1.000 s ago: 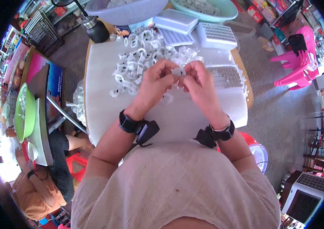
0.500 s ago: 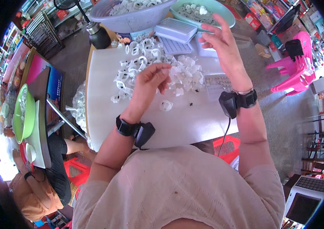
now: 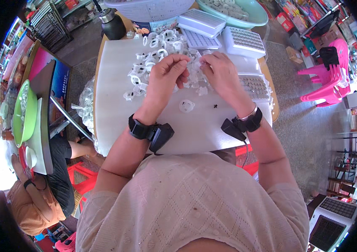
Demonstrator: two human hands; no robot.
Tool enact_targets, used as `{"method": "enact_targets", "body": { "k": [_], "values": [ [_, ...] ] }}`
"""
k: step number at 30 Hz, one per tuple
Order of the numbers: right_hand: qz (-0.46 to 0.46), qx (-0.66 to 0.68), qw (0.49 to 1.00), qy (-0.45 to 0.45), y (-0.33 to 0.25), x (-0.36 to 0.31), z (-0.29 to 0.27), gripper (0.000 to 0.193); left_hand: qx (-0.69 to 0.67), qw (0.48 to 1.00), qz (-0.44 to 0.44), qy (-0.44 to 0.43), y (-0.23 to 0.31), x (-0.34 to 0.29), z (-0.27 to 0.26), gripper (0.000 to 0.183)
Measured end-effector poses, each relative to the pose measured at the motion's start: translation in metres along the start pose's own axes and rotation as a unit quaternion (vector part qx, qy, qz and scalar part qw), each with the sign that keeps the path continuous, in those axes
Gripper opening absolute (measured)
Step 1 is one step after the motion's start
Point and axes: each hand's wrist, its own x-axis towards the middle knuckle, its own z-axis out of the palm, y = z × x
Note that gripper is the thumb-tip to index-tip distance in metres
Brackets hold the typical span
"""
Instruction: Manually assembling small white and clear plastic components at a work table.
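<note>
My left hand [image 3: 166, 80] is above the middle of the white table [image 3: 153, 134], fingers curled and thumb against the index finger; whatever it may hold is hidden. Level with it, my right hand [image 3: 222, 77] has its fingertips drawn together at the translucent plastic pieces [image 3: 195, 73]; I cannot make out what is pinched there. Beyond my left hand lies a heap of white ring-shaped plastic parts [image 3: 160, 53]. A single round white part [image 3: 186, 106] lies closer to me, with a tiny black piece [image 3: 215, 106] to its right.
At the table's back stand a lavender basket [image 3: 157, 12] and a teal basin [image 3: 245, 17] of white parts. White trays [image 3: 245, 42] and a tray of small round pieces [image 3: 256, 88] line the right. A person [image 3: 39, 206] sits at left; pink chairs [image 3: 334, 80] stand right.
My right hand has come down from beside the teal basin, where its fingers were spread and a white part was in the air, to the translucent pieces. My left hand stays nearly in place.
</note>
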Motion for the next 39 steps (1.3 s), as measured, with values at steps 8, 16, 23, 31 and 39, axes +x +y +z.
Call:
{"method": "enact_targets", "body": {
  "k": [8,16,23,31,39],
  "values": [
    [0.283,0.513,0.803,-0.112,-0.010,-0.009,-0.035,0.025,0.043,0.998,0.021,-0.038,-0.005,0.000,0.005,0.018],
    [0.255,0.445,0.858,-0.026,-0.031,-0.024,-0.038,0.018,0.060,0.996,0.019,-0.067,-0.008,0.000,0.004,0.018],
    [0.239,0.421,0.875,0.006,-0.036,-0.030,-0.039,0.011,0.000,0.994,0.005,-0.109,-0.005,-0.001,0.004,0.021],
    [0.257,0.409,0.875,0.018,-0.037,-0.033,-0.042,0.012,-0.163,0.955,-0.105,-0.225,0.002,-0.007,0.013,0.033],
    [0.247,0.204,0.936,0.144,0.014,-0.060,-0.066,0.010,-0.229,0.952,-0.093,-0.182,-0.012,0.000,0.001,0.035]
  ]
}}
